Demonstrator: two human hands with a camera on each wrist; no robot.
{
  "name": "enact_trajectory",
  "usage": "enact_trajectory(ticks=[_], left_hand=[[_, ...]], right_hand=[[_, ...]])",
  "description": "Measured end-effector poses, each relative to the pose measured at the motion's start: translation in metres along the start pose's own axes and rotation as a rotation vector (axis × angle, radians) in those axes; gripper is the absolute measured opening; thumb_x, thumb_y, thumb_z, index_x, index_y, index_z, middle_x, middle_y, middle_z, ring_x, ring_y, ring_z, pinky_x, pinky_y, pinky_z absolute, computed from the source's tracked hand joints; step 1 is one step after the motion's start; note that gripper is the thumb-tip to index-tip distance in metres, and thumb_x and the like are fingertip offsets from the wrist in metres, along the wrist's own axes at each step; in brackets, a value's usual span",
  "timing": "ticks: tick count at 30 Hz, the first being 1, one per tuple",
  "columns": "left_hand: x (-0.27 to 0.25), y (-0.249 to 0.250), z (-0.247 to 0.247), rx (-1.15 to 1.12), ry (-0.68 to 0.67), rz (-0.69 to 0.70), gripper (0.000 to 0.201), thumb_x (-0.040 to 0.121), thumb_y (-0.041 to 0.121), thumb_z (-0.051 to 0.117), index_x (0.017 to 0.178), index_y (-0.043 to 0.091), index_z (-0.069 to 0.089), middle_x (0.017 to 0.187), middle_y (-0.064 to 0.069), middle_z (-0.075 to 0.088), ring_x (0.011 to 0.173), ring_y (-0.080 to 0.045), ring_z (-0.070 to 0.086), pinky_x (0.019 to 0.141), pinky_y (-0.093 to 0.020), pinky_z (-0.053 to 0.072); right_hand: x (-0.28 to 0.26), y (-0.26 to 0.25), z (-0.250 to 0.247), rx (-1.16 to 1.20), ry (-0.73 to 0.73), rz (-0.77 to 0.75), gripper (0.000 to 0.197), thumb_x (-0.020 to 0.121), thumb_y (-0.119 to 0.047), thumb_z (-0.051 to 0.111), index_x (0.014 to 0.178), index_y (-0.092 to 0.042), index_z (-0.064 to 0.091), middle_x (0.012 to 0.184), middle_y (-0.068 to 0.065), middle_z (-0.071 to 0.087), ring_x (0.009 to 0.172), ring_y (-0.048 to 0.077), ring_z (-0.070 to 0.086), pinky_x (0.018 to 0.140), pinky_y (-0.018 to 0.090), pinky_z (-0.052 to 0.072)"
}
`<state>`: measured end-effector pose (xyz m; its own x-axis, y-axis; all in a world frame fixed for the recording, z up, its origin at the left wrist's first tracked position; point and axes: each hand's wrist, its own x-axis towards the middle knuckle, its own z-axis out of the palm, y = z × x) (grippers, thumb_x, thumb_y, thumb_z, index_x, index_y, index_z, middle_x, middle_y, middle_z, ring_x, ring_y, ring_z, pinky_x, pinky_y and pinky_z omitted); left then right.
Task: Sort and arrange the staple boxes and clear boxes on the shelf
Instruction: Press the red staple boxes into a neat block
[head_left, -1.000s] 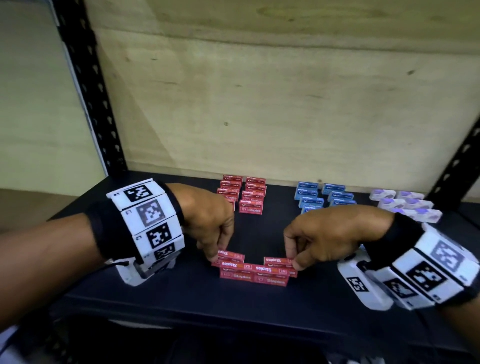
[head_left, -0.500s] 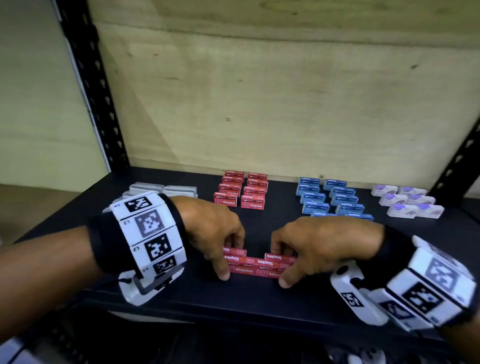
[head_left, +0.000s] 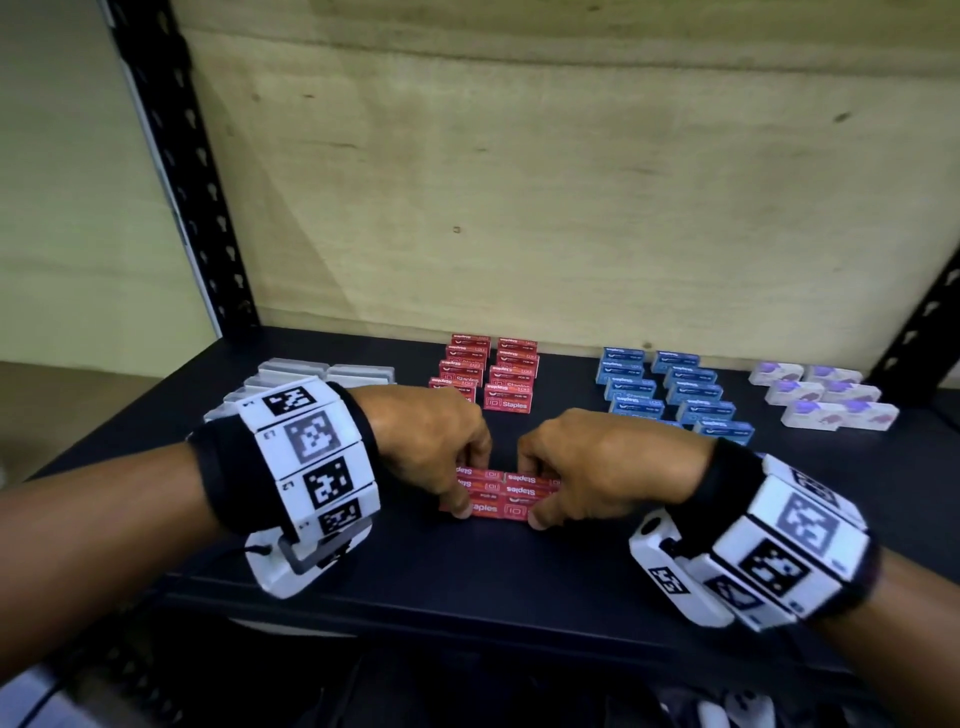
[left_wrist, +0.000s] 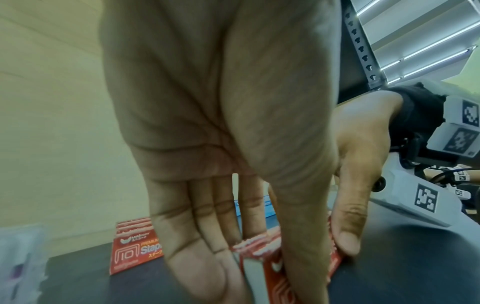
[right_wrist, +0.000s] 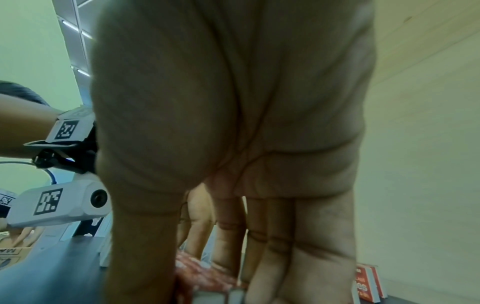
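Observation:
Several red staple boxes (head_left: 506, 493) lie bunched in a tight block near the front middle of the black shelf (head_left: 519, 577). My left hand (head_left: 467, 486) pinches the block's left end, thumb at the front and fingers behind. My right hand (head_left: 532, 491) pinches the right end the same way. In the left wrist view the red boxes (left_wrist: 259, 244) sit between my thumb and fingers. The right wrist view shows the red boxes (right_wrist: 205, 273) under my fingers, mostly hidden by the palm.
Along the back stand two rows of red staple boxes (head_left: 488, 374), two rows of blue staple boxes (head_left: 670, 389), clear boxes with purple contents (head_left: 826, 397) at the right and pale clear boxes (head_left: 322, 374) at the left. Black uprights (head_left: 176, 156) frame the shelf; a wooden panel (head_left: 571, 182) closes the back.
Both hands have drawn closer together, squeezing the loose red boxes into a compact block. The view has tilted so more of the back rows shows.

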<state>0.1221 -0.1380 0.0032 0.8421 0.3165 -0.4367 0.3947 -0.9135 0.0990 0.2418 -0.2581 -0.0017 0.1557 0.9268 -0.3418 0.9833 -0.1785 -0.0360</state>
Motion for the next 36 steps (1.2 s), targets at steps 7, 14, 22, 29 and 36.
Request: enact_trajectory(ticks=[7, 14, 22, 29, 36], left_hand=[[0.004, -0.005, -0.004, -0.037, -0.06, 0.01, 0.044, 0.074, 0.046, 0.079, 0.113, 0.033, 0.064, 0.1, 0.016, 0.066, 0.088, -0.001, 0.061, 0.086, -0.025, 0.052], [0.007, -0.025, -0.053, -0.029, 0.049, -0.066, 0.051, 0.075, 0.056, 0.074, 0.118, 0.033, 0.062, 0.106, 0.016, 0.066, 0.092, -0.003, 0.062, 0.079, -0.02, 0.047], [0.064, -0.054, -0.085, 0.309, 0.109, -0.189, 0.025, 0.078, 0.044, 0.077, 0.094, 0.026, 0.068, 0.084, 0.013, 0.062, 0.084, -0.011, 0.058, 0.062, -0.023, 0.041], [0.093, -0.058, -0.086, 0.22, -0.099, -0.117, 0.034, 0.076, 0.028, 0.082, 0.106, 0.018, 0.071, 0.096, 0.005, 0.07, 0.069, 0.0, 0.053, 0.06, -0.016, 0.045], [0.103, -0.057, -0.079, 0.201, -0.098, -0.106, 0.026, 0.081, 0.017, 0.078, 0.106, 0.015, 0.071, 0.093, 0.005, 0.067, 0.078, -0.006, 0.055, 0.054, -0.012, 0.043]], right_hand=[[0.003, 0.003, -0.004, 0.026, -0.068, -0.015, 0.041, 0.081, -0.055, 0.071, 0.112, -0.03, 0.062, 0.099, -0.011, 0.067, 0.087, 0.01, 0.062, 0.077, 0.029, 0.052], [0.01, 0.034, -0.049, 0.154, -0.145, 0.006, 0.046, 0.081, -0.059, 0.068, 0.117, -0.032, 0.059, 0.102, -0.005, 0.073, 0.09, 0.014, 0.07, 0.089, 0.033, 0.054], [0.085, 0.054, -0.065, 0.044, -0.065, 0.072, 0.023, 0.087, -0.031, 0.073, 0.103, -0.015, 0.07, 0.078, 0.005, 0.071, 0.064, 0.016, 0.059, 0.064, 0.026, 0.047], [0.119, 0.054, -0.062, 0.013, -0.181, 0.06, 0.005, 0.086, -0.019, 0.072, 0.09, -0.016, 0.069, 0.083, 0.004, 0.074, 0.073, 0.017, 0.067, 0.081, 0.034, 0.056], [0.121, 0.057, -0.062, 0.065, -0.195, 0.052, 0.014, 0.087, -0.014, 0.071, 0.1, -0.01, 0.071, 0.091, 0.007, 0.077, 0.077, 0.016, 0.071, 0.085, 0.035, 0.057]])
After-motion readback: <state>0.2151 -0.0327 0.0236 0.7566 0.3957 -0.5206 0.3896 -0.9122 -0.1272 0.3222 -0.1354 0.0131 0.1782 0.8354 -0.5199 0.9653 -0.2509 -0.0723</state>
